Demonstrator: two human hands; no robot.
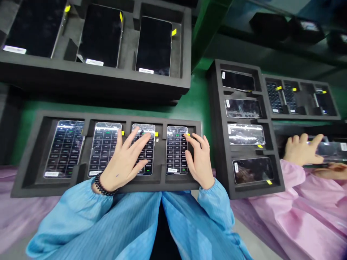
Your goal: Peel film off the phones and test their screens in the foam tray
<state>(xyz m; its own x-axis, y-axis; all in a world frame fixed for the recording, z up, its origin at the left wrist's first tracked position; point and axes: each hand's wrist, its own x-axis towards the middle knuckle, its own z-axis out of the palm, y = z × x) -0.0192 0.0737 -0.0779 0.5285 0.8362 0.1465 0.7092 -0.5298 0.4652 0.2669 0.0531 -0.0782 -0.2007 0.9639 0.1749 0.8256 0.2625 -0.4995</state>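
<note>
A dark foam tray (159,182) in front of me holds several smartphones in separate compartments, their screens lit with a grid of menu buttons. My left hand (123,159) is spread over the second phone (101,148) and the third phone (148,151), fingertips over the third one's upper screen. Whether those fingers touch the glass I cannot tell. At the tray's right end my right hand (200,159) is open, its fingertips at the right edge of the fourth phone (176,150). The leftmost phone (65,148) lies uncovered. Neither hand grips anything.
Behind, a raised foam tray (185,43) carries dark-screened phones. To the right stand an upright-laid foam tray (221,144) of phones and a farther tray (306,116). A co-worker's hand (300,150) and pink sleeve (291,177) are at the far right, near another phone.
</note>
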